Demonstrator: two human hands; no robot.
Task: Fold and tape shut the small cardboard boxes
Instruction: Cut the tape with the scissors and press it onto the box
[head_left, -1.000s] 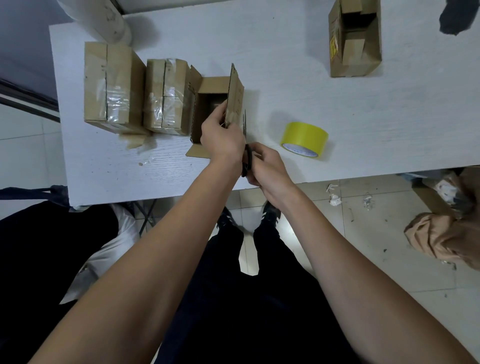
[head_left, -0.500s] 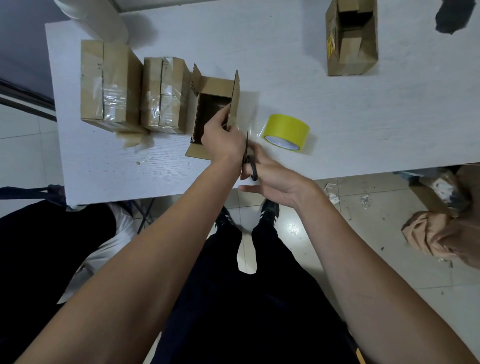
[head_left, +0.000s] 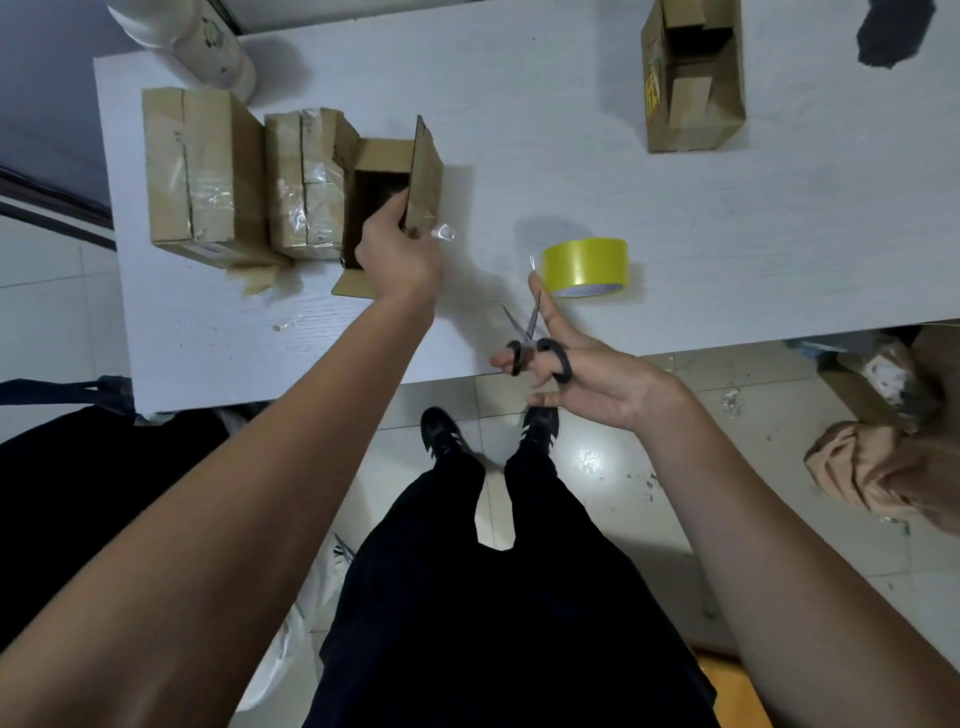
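A white cylinder (head_left: 208, 47) at the far left corner of the white table (head_left: 727, 234) is cut off by the top edge, and what it is cannot be told. Right of it two taped boxes stand side by side, touching: the larger taped box (head_left: 200, 171), then the smaller taped box (head_left: 306, 182), wrapped in shiny clear tape. Against that one stands the open box (head_left: 384, 166), its inside dark and its contents hard to make out. Its right flap (head_left: 427, 176) stands upright.

The left hand (head_left: 397, 249) reaches forward, arm nearly straight, fingers closed on the near end of that flap, thumb inside the box; a short clear tape end (head_left: 444, 234) sticks out beside the knuckles.

Further right, nearer the table's edge, the right hand (head_left: 576, 374) hovers palm up, fingers loosely spread, with black-handled scissors (head_left: 530, 343) looped on them, blades slightly parted and pointing far. Its index fingertip is just beside the yellow tape roll (head_left: 587, 265), lying flat on the table.

At the far right, another open box (head_left: 691, 78) is cropped at the top, as is a dark shape (head_left: 891, 34) in the corner.
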